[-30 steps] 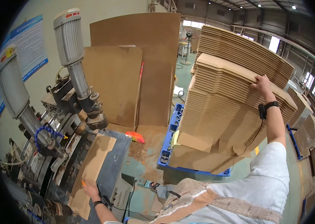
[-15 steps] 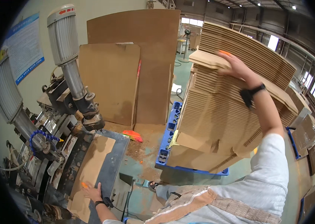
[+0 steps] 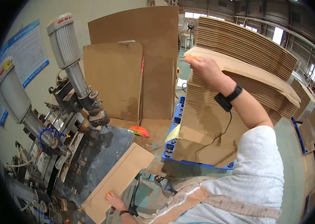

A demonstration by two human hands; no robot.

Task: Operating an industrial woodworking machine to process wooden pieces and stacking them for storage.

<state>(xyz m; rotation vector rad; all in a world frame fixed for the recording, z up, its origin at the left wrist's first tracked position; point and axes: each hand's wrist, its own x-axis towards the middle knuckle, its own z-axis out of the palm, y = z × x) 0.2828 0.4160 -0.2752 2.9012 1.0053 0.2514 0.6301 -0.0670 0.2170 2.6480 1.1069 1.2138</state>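
Note:
My left hand [image 3: 116, 201] grips the right edge of a long tan wooden panel [image 3: 122, 175], which lies slanted across the right edge of the dark machine table [image 3: 98, 153]. An orange finger cover shows on that hand. Over the near stack of shaped wooden panels [image 3: 206, 108], my right hand [image 3: 208, 72] is closed at the left end of the pale top panel [image 3: 247, 71]. Its fingertips, one with an orange cover, are at that panel's edge; the thumb is partly hidden. Both wrists carry black bands.
Left of the table stands a drilling machine with slanted motors [image 3: 64, 41] and a blue coiled hose [image 3: 49, 130]. Large brown boards [image 3: 157, 67] lean on the wall. The stacks rest on a blue pallet [image 3: 169, 147]. A red-orange dustpan-like item [image 3: 139, 130] lies on sawdust.
The panel on the machine table has slid right, toward me, and now overhangs the table's edge with my left hand on it. My right hand has moved left along the stack's top.

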